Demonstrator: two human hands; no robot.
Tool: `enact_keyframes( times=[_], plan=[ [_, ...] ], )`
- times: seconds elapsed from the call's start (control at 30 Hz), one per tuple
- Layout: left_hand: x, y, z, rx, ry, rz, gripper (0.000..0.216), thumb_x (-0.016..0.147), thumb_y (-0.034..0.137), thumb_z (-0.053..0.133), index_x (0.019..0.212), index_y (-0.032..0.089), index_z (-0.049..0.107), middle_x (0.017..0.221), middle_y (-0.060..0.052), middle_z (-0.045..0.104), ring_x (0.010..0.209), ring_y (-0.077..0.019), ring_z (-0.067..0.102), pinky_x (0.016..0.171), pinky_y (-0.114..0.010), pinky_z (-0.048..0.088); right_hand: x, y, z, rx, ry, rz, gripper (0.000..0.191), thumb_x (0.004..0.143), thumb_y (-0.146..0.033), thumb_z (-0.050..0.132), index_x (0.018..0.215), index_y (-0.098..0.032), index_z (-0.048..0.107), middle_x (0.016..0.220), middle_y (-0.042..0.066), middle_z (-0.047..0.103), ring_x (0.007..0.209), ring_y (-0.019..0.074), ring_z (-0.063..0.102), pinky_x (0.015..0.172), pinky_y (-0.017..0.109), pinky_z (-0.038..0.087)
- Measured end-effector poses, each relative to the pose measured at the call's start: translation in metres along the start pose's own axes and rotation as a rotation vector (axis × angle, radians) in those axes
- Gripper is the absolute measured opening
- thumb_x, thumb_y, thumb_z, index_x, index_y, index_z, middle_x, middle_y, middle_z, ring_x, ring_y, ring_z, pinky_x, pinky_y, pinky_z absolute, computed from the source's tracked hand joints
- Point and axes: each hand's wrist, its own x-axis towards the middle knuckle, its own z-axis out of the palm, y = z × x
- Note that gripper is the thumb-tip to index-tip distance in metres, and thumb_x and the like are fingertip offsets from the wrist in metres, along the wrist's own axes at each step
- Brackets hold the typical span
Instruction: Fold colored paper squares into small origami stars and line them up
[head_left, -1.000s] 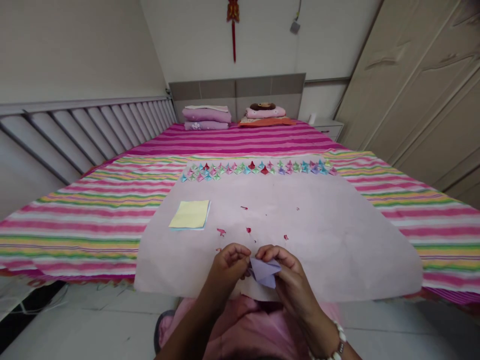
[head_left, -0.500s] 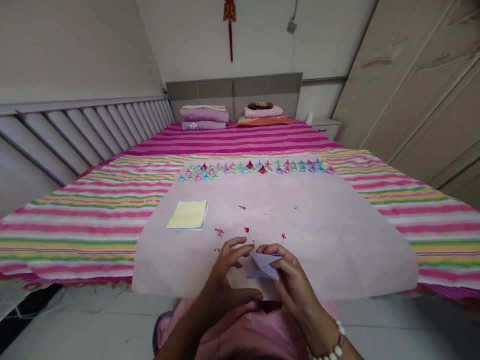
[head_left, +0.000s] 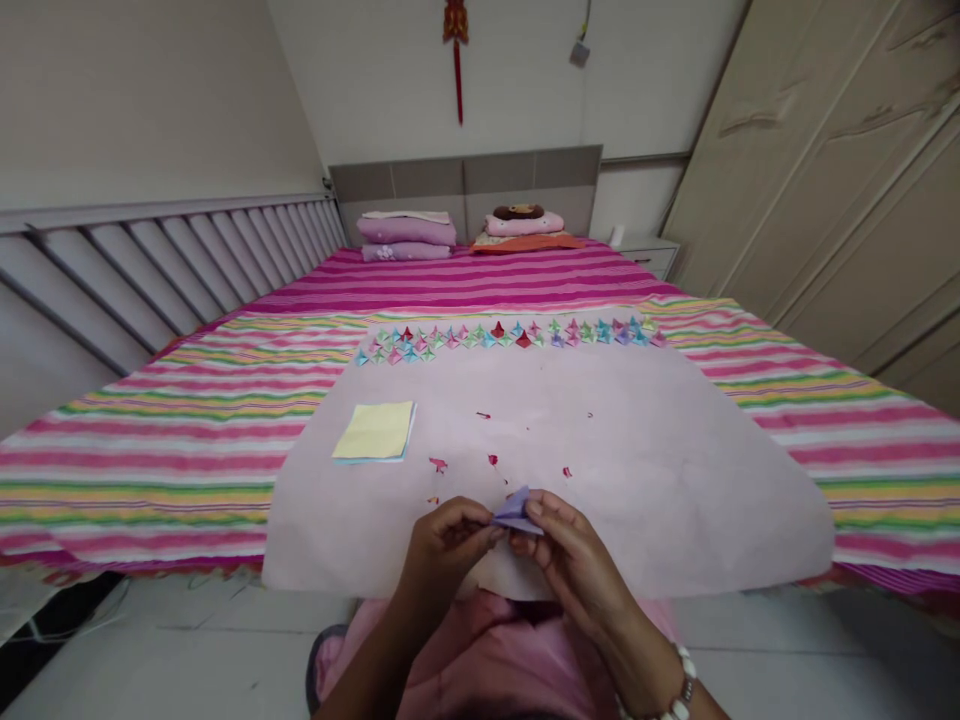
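Observation:
A small lilac folded paper (head_left: pixel 515 510) sits between my two hands, just above the near edge of a large pale pink sheet (head_left: pixel 660 470). My left hand (head_left: pixel 444 545) pinches its left side with curled fingers. My right hand (head_left: pixel 571 555) grips its right side from below, and a white bead bracelet (head_left: pixel 680 680) is on that wrist. A stack of square papers with a yellow one on top (head_left: pixel 375 432) lies to the left on the sheet. Several small folded paper stars (head_left: pixel 510 336) form a row along the sheet's far edge.
The sheet lies on a bed with a striped pink, yellow and green cover (head_left: pixel 187 430). Tiny red paper scraps (head_left: pixel 439 464) dot the sheet near my hands. Folded bedding (head_left: pixel 406 236) sits by the headboard. A wardrobe (head_left: pixel 847 180) stands at the right, a slatted panel (head_left: pixel 172 270) at the left.
My left hand has closed back onto the lilac paper after opening briefly. The paper has been folded smaller and lifted slightly higher between my fingers.

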Motion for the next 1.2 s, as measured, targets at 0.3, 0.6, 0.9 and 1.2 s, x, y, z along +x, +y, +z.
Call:
enact_keyframes(
  times=[0.3,0.6,0.9,1.2],
  plan=[
    [-0.002,0.002,0.007,-0.159,0.039,-0.240,0.026,0.062,0.034,0.075,0.062,0.017,0.055,0.048,0.003,0.057,0.048,-0.0096,0.051,0.051,-0.022,0.040,0.002,0.001,-0.004,-0.115,0.013,-0.036,0.028,0.065,-0.035,0.079,0.085,-0.018,0.069,0.066,0.000,0.062,0.054,0.0111,0.053,0.054,0.024,0.041],
    [-0.007,0.009,0.013,-0.215,-0.069,-0.348,0.028,0.065,0.039,0.072,0.061,0.015,0.057,0.054,0.000,0.061,0.052,-0.0104,0.053,0.053,-0.022,0.039,0.005,0.003,-0.006,-0.227,0.115,-0.043,0.028,0.069,-0.042,0.075,0.069,-0.017,0.063,0.056,-0.001,0.061,0.044,0.0087,0.049,0.044,0.021,0.036],
    [0.006,0.013,0.007,-0.145,-0.041,-0.297,0.025,0.066,0.037,0.072,0.071,0.014,0.065,0.061,0.001,0.061,0.058,-0.0098,0.051,0.056,-0.022,0.038,0.004,0.006,-0.007,-0.334,0.066,-0.017,0.033,0.068,-0.046,0.074,0.063,-0.016,0.061,0.048,-0.003,0.056,0.039,0.0074,0.045,0.041,0.020,0.031],
    [0.009,0.008,0.015,-0.166,0.068,-0.203,0.026,0.068,0.039,0.070,0.065,0.016,0.058,0.052,0.004,0.057,0.049,-0.0091,0.050,0.050,-0.021,0.039,0.003,0.006,-0.009,-0.383,-0.023,0.019,0.029,0.061,-0.040,0.080,0.061,-0.015,0.065,0.045,-0.002,0.058,0.039,0.0087,0.047,0.043,0.021,0.033]
  ],
)
